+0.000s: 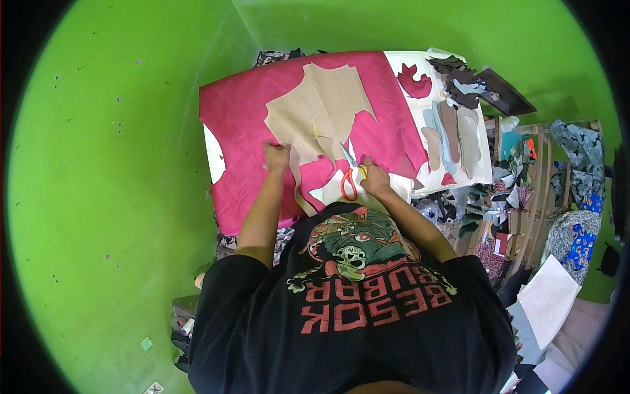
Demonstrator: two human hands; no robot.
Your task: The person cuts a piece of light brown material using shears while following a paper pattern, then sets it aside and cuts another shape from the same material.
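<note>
A large crimson sheet [243, 98] covers most of the table, with an irregular tan piece [321, 98] lying on it. My left hand [277, 156] is at the lower left edge of the tan piece, its fingers closed; what they pinch is too small to make out. On the right, my right hand [375, 177] is closed beside the orange and yellow handles of the scissors [349, 184], touching the yellow part. The scissor blades point up and left, towards the lower edge of the tan piece. White material shows under the scissors.
Long grey, brown and beige cut pieces [467, 141] lie on the table's white right part [482, 157], near dark scraps [453, 72] and a dark tray [508, 92]. Wooden racks [539, 190] with fabric scraps stand at the right. A green wall [111, 164] rises at the left and behind.
</note>
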